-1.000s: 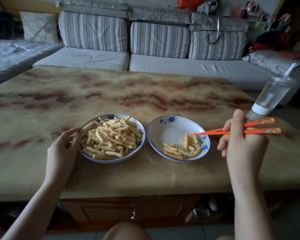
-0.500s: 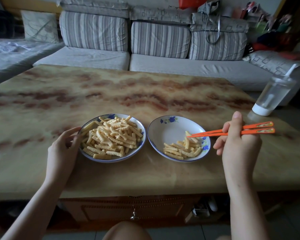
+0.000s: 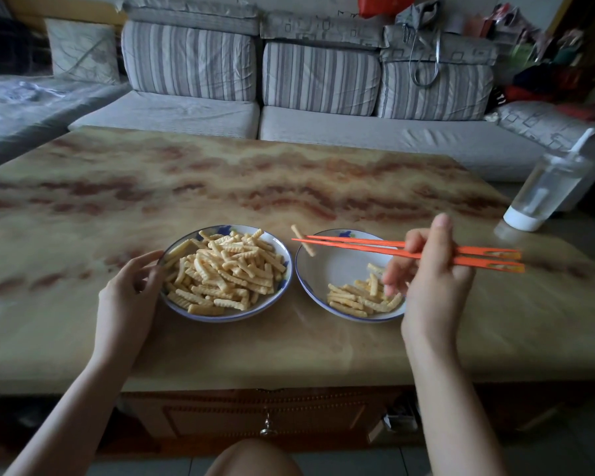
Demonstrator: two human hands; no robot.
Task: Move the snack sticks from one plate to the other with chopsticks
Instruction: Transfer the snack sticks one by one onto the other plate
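Two hands, two plates, one chopstick pair, one bottle.

Near table edge: left hand (image 3: 131, 290) loose, fingertips on rim of left plate (image 3: 282, 283), steadying, not grasping. Right hand (image 3: 430, 280) grips chopsticks (image 3: 358, 245).

Left plate: heaped sticks (image 3: 227, 273), too many to count. Right plate (image 3: 323, 269): small pile (image 3: 361, 297), maybe a dozen-plus, at its near right side.

One stick (image 3: 303, 244) pinched at chopstick tips, over right plate's far left rim.

Judgement: early stage; most still to move.

Far right corner: bottle (image 3: 543, 194).
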